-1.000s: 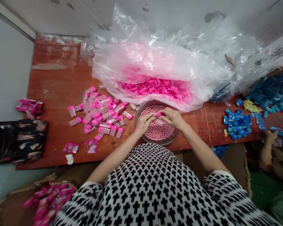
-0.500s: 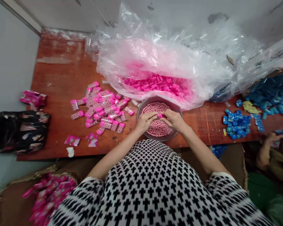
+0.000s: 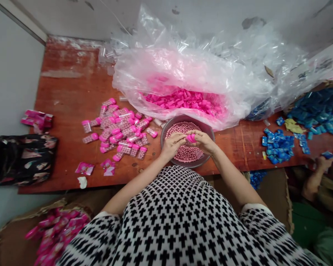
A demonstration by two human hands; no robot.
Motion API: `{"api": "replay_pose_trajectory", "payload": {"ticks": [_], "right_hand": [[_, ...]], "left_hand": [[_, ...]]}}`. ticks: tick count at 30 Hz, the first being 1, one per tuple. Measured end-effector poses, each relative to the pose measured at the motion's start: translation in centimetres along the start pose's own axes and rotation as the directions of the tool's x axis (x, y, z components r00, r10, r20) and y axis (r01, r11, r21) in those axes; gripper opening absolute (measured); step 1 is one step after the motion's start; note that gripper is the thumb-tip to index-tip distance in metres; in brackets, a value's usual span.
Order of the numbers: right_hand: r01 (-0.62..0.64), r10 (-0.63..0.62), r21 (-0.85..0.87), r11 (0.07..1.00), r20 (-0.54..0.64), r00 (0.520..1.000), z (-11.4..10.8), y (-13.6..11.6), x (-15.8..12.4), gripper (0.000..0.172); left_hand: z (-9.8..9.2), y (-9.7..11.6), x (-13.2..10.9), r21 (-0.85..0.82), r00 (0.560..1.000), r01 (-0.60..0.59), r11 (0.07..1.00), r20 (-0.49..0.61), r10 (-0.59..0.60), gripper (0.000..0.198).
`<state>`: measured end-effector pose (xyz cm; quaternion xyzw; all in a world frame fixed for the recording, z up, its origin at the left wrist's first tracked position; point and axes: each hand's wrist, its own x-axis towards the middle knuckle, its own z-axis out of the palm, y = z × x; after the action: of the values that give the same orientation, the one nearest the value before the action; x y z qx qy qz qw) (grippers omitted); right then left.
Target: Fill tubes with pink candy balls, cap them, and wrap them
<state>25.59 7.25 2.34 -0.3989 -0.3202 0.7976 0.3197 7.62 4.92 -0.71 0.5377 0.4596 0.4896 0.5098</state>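
Table (image 3: pixel 66 92) open far left; plastic bag (image 3: pixel 183 70) blocks behind bowl (image 3: pixel 162 138), tubes (image 3: pixel 119 129) beside

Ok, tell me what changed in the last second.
Little. More of the small pink piece shows now; left hand and right hand keep pinching it over the bowl of pink beads. The pile of filled tubes, plastic bag and blue packets lie as before.

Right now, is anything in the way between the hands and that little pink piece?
No, nothing visible. The left hand and right hand both pinch the small pink piece directly, just above the bowl of pink balls.
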Motion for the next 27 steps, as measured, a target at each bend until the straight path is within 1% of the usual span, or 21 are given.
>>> {"api": "replay_pose_trajectory", "payload": {"ticks": [2, 3, 6, 9, 12, 15, 17, 19, 22, 24, 26, 27], "right_hand": [[-0.1, 0.097, 0.036, 0.994, 0.067, 0.993, 0.4, -0.1, 0.1, 0.037], [-0.117, 0.113, 0.055, 0.992, 0.071, 0.991, 0.6, 0.0, 0.2, 0.036], [-0.082, 0.083, 0.095, 0.992, -0.004, 0.997, 1.3, 0.7, 0.6, 0.028], [-0.062, 0.075, 0.147, 0.987, -0.085, 0.994, 1.6, 1.4, 1.3, 0.021], [-0.112, 0.132, 0.225, 0.968, -0.075, 0.988, 1.4, 1.7, 1.8, 0.019], [-0.173, 0.193, 0.277, 0.945, -0.045, 0.98, 1.1, 2.2, 1.8, 0.019], [-0.183, 0.21, 0.297, 0.937, -0.062, 0.976, 1.1, 2.9, 1.4, 0.019], [-0.164, 0.203, 0.313, 0.935, -0.096, 0.974, 1.2, 3.8, 0.9, 0.017], [-0.139, 0.183, 0.313, 0.94, -0.116, 0.976, 1.7, 4.7, 0.3, 0.017], [-0.168, 0.195, 0.275, 0.947, -0.073, 0.978, 2.2, 4.6, 0.4, 0.022], [-0.187, 0.193, 0.196, 0.962, -0.009, 0.981, 2.6, 3.8, 0.9, 0.032], [-0.173, 0.174, 0.144, 0.974, 0.011, 0.985, 2.7, 3.3, 1.3, 0.036]], "left_hand": [[0.3, 0.2, -0.1, 0.001, 1.0, -0.002, 1.0, 0.005, 0.002, 0.024], [0.4, 0.2, -0.2, 0.0, 1.0, 0.005, 1.0, 0.008, -0.005, 0.025], [0.6, 0.3, -0.2, 0.007, 1.0, 0.02, 1.0, 0.007, -0.02, 0.026], [0.6, -0.1, 0.0, 0.043, 0.999, 0.033, 0.999, -0.022, -0.032, 0.028], [0.5, -0.5, 0.2, 0.086, 0.999, 0.032, 0.996, -0.026, -0.03, 0.029], [0.3, -0.9, 0.1, 0.09, 1.0, 0.026, 0.996, 0.006, -0.027, 0.027], [0.3, -1.0, -0.3, 0.075, 0.999, 0.012, 0.997, 0.035, -0.015, 0.026], [0.3, -1.0, -0.8, 0.065, 0.998, 0.001, 0.998, 0.063, -0.005, 0.025], [0.4, -1.2, -1.5, 0.058, 0.995, 0.045, 0.997, 0.091, -0.05, 0.026], [0.0, -1.2, -1.7, 0.057, 0.992, 0.094, 0.994, 0.077, -0.098, 0.027], [-1.3, -1.1, -1.8, 0.058, 0.992, 0.12, 0.991, 0.016, -0.121, 0.03], [-2.3, -1.0, -1.8, 0.063, 0.992, 0.123, 0.99, -0.03, -0.121, 0.031]]}}
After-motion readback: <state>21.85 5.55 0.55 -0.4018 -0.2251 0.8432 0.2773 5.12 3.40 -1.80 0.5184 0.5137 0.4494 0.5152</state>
